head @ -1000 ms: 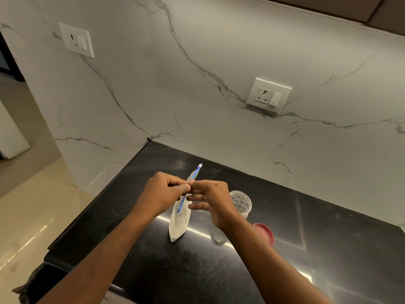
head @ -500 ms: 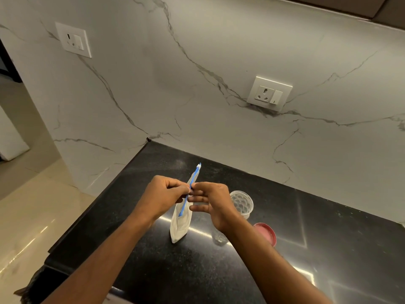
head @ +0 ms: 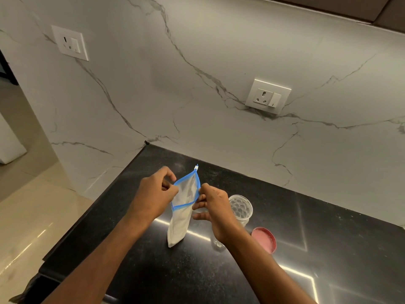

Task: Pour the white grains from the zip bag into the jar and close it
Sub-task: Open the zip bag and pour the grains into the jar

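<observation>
Left hand [head: 155, 194] and right hand [head: 215, 208] pinch opposite lips of the bag [head: 178, 224], holding its mouth wide for pouring. Jar [head: 241, 207] sits uncapped at bag's 3 o'clock, lid [head: 264, 239] beside it, ready.

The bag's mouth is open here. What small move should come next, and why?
Probably lift the clear blue-rimmed zip bag toward the open clear plastic jar. Left hand and right hand each pinch a side of its spread mouth, its base rests on the black counter, and the pink round lid lies beside the jar.
</observation>
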The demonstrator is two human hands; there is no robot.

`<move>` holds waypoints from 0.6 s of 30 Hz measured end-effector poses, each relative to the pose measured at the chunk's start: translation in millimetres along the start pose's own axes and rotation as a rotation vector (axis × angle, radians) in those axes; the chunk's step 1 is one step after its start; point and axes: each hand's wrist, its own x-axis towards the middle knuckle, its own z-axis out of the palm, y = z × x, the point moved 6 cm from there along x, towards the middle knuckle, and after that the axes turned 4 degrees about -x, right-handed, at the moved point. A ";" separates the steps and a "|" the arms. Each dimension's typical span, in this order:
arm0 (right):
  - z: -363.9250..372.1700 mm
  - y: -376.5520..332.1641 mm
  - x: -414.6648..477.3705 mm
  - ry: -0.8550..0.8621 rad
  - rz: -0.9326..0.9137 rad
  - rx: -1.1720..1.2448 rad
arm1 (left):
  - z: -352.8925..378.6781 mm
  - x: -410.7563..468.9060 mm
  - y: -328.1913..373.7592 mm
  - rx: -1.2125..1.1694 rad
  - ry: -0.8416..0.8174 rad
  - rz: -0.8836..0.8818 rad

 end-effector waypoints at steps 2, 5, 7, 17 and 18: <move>-5.3 0.7 -3.1 0.015 -0.017 -0.040 | -1.2 2.0 0.6 0.139 -0.015 0.044; -7.7 -0.4 -8.5 0.004 -0.080 -0.102 | 5.5 4.8 7.5 0.336 -0.069 0.105; -3.7 -1.6 -12.4 -0.033 -0.141 -0.140 | 14.9 10.0 16.4 0.340 -0.189 0.080; 17.9 -5.1 -14.6 -0.082 -0.293 -0.404 | 27.7 39.3 56.2 0.557 -0.274 -0.020; 17.7 -5.1 -15.0 -0.089 -0.298 -0.420 | 29.4 40.1 58.8 0.557 -0.272 -0.006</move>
